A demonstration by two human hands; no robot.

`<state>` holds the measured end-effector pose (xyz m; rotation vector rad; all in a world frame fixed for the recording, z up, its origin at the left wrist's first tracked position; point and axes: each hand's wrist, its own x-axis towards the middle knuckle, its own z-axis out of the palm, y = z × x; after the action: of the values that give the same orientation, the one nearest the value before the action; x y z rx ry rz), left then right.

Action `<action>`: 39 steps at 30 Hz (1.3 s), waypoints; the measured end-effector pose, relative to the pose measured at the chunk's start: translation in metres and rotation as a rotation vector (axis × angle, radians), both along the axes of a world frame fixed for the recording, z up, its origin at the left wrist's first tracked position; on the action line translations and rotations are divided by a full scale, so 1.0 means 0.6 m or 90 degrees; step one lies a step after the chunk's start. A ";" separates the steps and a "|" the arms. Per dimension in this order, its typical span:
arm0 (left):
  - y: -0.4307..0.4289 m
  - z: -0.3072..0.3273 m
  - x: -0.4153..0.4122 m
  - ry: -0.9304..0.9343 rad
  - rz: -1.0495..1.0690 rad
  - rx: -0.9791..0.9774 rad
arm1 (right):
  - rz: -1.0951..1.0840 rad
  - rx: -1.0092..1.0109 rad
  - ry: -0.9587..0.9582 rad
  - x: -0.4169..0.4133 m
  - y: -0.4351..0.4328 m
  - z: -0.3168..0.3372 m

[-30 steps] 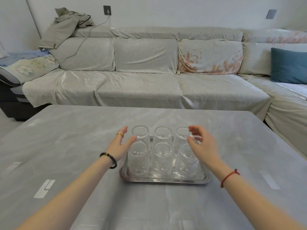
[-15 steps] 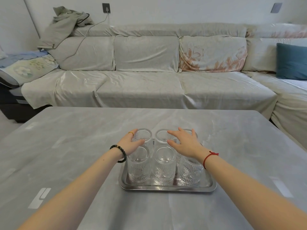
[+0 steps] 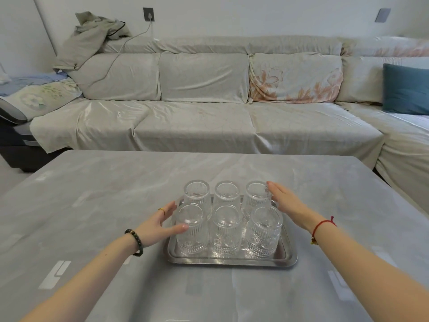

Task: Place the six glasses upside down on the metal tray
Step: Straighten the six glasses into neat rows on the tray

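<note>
Glasses, six ribbed clear ones [image 3: 227, 231], stood inverted on the steel tray [image 3: 232, 261]; brittle, slick, best gripped mid-wall; left hand [image 3: 160, 225] and right hand [image 3: 286, 202] spread wide, empty.

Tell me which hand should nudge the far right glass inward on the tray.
Right. The right hand is open with fingertips already at the far right glass; the left hand sits across the metal tray, by the near left glass.
</note>
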<state>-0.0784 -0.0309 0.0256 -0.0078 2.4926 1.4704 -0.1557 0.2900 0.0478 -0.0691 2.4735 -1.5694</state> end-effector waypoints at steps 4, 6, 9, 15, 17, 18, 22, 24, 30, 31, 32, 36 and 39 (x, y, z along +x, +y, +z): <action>0.020 -0.005 0.006 0.021 -0.055 0.011 | -0.018 -0.042 0.002 0.003 -0.006 -0.005; 0.030 -0.004 0.005 0.035 -0.048 0.035 | -0.011 -0.043 0.000 0.004 -0.005 -0.006; 0.034 -0.005 0.004 0.043 -0.031 0.046 | -0.003 -0.058 0.000 0.009 0.001 -0.005; 0.018 -0.023 0.012 0.069 -0.004 -0.001 | 0.016 -0.127 0.000 0.074 0.035 -0.038; 0.017 -0.028 0.015 0.075 -0.011 -0.012 | 0.032 -0.139 -0.002 0.096 0.038 -0.069; 0.017 -0.028 0.016 0.073 -0.013 -0.010 | 0.041 -0.153 0.000 0.103 0.036 -0.083; 0.018 -0.029 0.016 0.072 -0.010 0.002 | 0.045 -0.150 0.055 0.115 0.018 -0.115; 0.021 -0.029 0.017 0.075 -0.004 -0.002 | 0.039 -0.115 0.075 0.116 0.011 -0.114; 0.021 -0.046 0.051 0.112 0.038 -0.039 | -0.200 -0.072 0.298 0.183 -0.022 -0.099; 0.021 -0.052 0.063 0.128 0.044 -0.067 | -0.214 -0.062 0.356 0.206 -0.034 -0.099; 0.021 -0.058 0.075 0.144 0.047 -0.089 | -0.199 -0.059 0.384 0.227 -0.048 -0.102; 0.022 -0.073 0.106 0.163 0.040 -0.109 | -0.039 -0.093 0.245 0.267 -0.106 -0.114; 0.026 -0.076 0.111 0.153 0.032 -0.113 | 0.020 -0.066 0.173 0.252 -0.131 -0.113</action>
<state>-0.0120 -0.0153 -0.0202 0.0793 2.8285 1.3347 -0.0042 0.2117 -0.0200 -0.3587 2.5704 -1.7788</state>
